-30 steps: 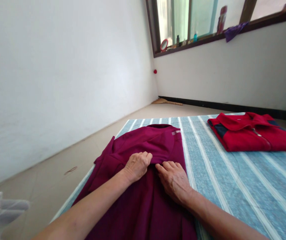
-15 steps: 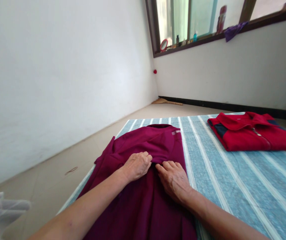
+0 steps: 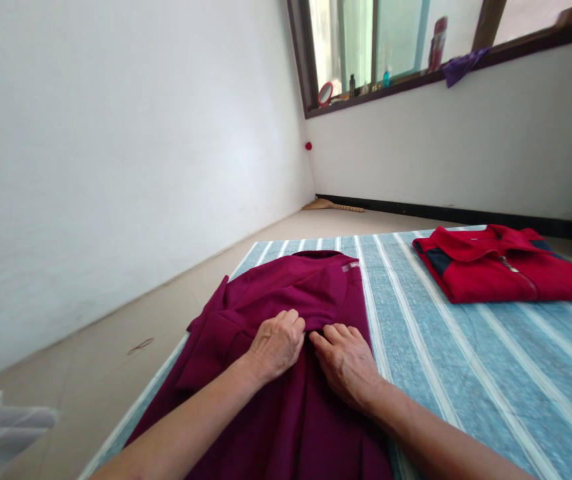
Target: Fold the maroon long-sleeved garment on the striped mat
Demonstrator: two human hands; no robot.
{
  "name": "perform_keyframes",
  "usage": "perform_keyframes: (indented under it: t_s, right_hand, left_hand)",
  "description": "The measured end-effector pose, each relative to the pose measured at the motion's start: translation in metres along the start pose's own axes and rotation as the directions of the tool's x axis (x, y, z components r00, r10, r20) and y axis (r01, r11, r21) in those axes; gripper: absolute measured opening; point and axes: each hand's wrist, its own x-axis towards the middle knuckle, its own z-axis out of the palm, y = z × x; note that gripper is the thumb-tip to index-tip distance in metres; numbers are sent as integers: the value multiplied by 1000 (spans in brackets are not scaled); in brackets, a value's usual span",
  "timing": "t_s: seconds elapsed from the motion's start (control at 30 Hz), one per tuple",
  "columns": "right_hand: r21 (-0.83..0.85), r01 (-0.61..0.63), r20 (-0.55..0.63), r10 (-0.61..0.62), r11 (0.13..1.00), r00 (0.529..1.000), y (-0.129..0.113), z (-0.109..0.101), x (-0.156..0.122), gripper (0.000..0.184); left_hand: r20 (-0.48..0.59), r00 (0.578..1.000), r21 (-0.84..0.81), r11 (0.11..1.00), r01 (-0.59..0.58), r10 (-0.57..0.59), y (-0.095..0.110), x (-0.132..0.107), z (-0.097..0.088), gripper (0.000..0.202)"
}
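Midway along the purple top (image 3: pixel 296 283), the left hand (image 3: pixel 279 343) and right hand (image 3: pixel 347 363) pinch it side by side, seemingly to keep it gathered there.

The bottom edge is cropping the maroon garment (image 3: pixel 296 427). The left hand (image 3: pixel 277 343) is hiding its own fingertips.

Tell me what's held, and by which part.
The maroon garment, by a crosswise fold on top, in the left grip; whether the right grip pinches it is unclear.
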Motion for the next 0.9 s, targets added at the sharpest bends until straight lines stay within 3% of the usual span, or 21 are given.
perform_keyframes:
  t_s: [0.47, 0.67, 0.9]
  right_hand:
    - [34, -2, -59, 4, 999, 998, 1, 7, -1, 19]
    - [31, -13, -164, 18, 999, 986, 0, 14, -2, 37]
    - [-9, -2, -68, 1, 1000, 998, 0, 15, -1, 37]
  left_hand:
    - [-26, 999, -108, 993, -41, 38, 3, -9, 9, 10]
    - [-20, 1000, -96, 995, -26, 25, 9, -13, 10, 16]
    - [-52, 999, -236, 972, -10, -2, -1, -4, 2, 19]
